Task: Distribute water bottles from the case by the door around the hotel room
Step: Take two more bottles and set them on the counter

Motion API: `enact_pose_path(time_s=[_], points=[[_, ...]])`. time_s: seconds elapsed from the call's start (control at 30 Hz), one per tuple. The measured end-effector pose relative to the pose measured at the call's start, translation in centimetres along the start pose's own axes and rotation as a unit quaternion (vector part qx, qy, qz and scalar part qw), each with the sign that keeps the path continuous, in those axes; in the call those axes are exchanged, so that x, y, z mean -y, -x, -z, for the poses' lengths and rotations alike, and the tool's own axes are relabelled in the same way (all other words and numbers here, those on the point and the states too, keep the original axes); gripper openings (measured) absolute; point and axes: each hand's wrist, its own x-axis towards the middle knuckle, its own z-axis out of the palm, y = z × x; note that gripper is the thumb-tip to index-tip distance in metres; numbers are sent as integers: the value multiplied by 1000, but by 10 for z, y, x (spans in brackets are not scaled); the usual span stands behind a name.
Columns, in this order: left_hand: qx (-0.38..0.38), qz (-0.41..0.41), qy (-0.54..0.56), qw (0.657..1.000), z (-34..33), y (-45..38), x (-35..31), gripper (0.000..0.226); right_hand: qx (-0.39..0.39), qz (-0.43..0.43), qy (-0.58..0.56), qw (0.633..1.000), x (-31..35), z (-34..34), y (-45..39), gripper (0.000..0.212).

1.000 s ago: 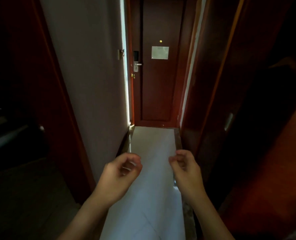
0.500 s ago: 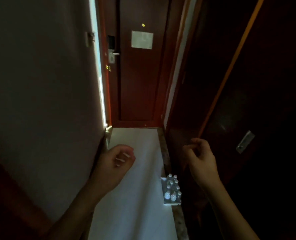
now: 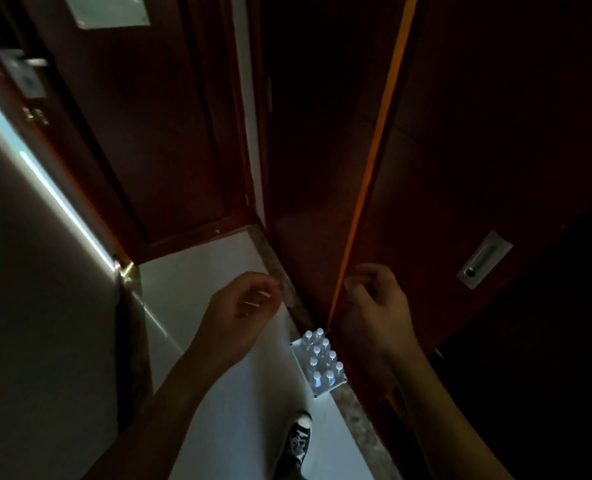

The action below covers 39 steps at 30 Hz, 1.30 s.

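Now the view has tipped down and drawn closer: the clear plastic-wrapped case of white-capped water bottles [image 3: 318, 363], half a second ago lying between and below the hands, sits just under the right hand [image 3: 377, 313], against the dark wooden wardrobe door [image 3: 426, 202]. Both hands hang loosely curled and empty, the left hand [image 3: 242, 306] beside it over the pale floor [image 3: 201, 289]. A black sneaker [image 3: 299, 441] has stepped in; picking a bottle looks next.

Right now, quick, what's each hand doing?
Left hand: fingers loosely curled, holding nothing.
Right hand: fingers loosely curled, holding nothing, above the case of bottles.
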Motion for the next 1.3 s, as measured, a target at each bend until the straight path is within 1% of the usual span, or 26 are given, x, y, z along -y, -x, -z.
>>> enact_pose_path(time_s=[0.07,0.13,0.2,0.3,0.4,0.5,0.57,0.7,0.8,0.87,0.93,0.97,1.07,1.17,1.3], points=[[23,2,-15,1000,-5,-42,23,21,-17,-30,-11,999,-19,-21,-41,30],[46,5,-32,998,-6,-87,44,23,-22,-54,-16,998,-37,-41,-85,22],[60,22,-28,998,-6,-128,59,24,-35,-79,-10,996,-46,-55,-121,20],[79,13,-30,996,-13,-183,72,26,-60,-103,8,993,-52,-67,-167,20],[98,3,-31,995,-29,-228,82,28,-87,-123,26,988,-58,-69,-201,26],[114,8,-1,993,-49,-265,100,18,-123,-143,46,981,-71,-68,-222,21],[125,15,22,992,-64,-286,118,17,-147,-159,58,975,-85,-69,-230,17],[178,37,64,981,-95,-315,166,16,-220,-185,66,955,-121,-78,-232,12],[257,52,89,961,-116,-330,202,17,-287,-230,67,928,-148,-93,-220,18],[314,52,78,945,-129,-338,225,22,-339,-269,57,900,-170,-107,-209,19],[361,45,48,930,-144,-343,247,29,-380,-295,54,875,-194,-122,-197,13],[381,45,31,923,-152,-345,261,29,-395,-306,51,865,-206,-130,-192,11],[433,33,-23,901,-180,-344,308,26,-429,-335,50,837,-253,-154,-176,10],[483,14,-81,872,-211,-333,362,18,-445,-376,41,811,-307,-179,-158,16],[520,2,-138,843,-257,-306,446,26,-424,-418,21,803,-393,-209,-137,21]])
